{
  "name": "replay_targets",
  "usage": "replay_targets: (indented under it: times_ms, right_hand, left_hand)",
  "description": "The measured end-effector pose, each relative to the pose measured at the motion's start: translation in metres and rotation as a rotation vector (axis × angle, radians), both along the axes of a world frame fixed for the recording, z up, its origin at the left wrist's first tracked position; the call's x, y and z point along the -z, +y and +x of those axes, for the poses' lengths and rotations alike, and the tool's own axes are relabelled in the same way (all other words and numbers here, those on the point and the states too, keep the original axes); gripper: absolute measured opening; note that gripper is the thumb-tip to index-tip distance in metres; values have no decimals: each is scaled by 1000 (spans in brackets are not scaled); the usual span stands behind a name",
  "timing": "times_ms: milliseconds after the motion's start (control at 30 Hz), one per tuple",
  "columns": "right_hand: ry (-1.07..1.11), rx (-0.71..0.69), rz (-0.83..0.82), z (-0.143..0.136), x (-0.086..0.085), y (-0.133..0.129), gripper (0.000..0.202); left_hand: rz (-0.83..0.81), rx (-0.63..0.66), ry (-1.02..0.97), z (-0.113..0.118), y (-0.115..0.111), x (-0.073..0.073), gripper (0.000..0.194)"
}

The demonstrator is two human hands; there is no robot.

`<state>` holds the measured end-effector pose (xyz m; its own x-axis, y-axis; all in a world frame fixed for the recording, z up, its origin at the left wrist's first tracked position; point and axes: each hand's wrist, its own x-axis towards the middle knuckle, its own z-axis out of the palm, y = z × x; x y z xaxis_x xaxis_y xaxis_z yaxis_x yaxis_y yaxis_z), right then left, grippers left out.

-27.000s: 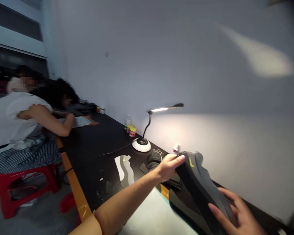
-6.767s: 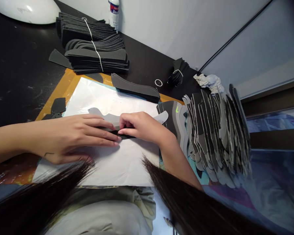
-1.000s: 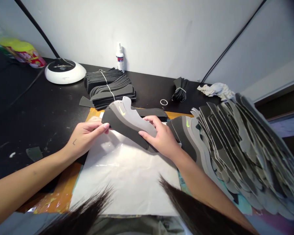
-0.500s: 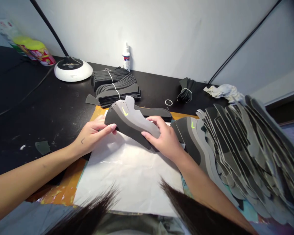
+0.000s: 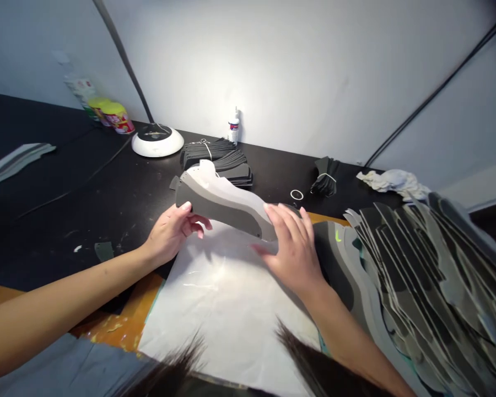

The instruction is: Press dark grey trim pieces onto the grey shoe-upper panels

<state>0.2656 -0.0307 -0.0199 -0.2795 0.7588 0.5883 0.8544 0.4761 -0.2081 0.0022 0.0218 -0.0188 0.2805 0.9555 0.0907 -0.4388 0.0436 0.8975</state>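
Observation:
Raised above a white sheet (image 5: 227, 286) is a shoe upper piece (image 5: 223, 204), banded dark grey, mid grey and pale grey. My left hand (image 5: 173, 229) pinches its lower left end, thumb on the front face and other fingers curled behind. Around its right end, my right hand (image 5: 293, 248) has the fingers stretched out, the index fingertip against the pale edge. Its thumb is blurred and stands apart below the piece. Another upper piece (image 5: 334, 264) with a yellow-green swoosh lies right of the sheet, beside a large fanned stack of upper pieces (image 5: 421, 275).
Behind the held piece lies a tied bundle of dark strips (image 5: 235, 165), near a glue bottle (image 5: 233, 129) and a white lamp base (image 5: 169, 144). A smaller banded bundle (image 5: 325, 179), a white ring (image 5: 296, 194) and a crumpled cloth (image 5: 392, 182) are at the back right.
The held piece has tilted, looks paler, and its yellow-green swoosh no longer shows. My right hand has loosened, its fingers spreading. The view has shifted, bringing grey pieces in at the left.

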Motion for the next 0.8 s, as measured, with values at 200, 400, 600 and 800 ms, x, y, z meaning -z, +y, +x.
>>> replay_targets:
  times_ms: [200, 400, 600, 800]
  right_hand:
    - [44, -36, 14, -10, -4, 3, 50]
    - [33, -76, 39, -25, -9, -3, 57]
    - [194, -13, 73, -25, -14, -12, 20]
    - [349, -35, -149, -35, -2, -9, 23]
  left_hand:
    - [-52, 355, -42, 1, -13, 10, 34]
    - [-142, 428, 57, 6, -16, 14, 37]
    - [-253, 308, 178, 4, -12, 9, 49]
    - [-199, 337, 315, 9, -14, 6, 61]
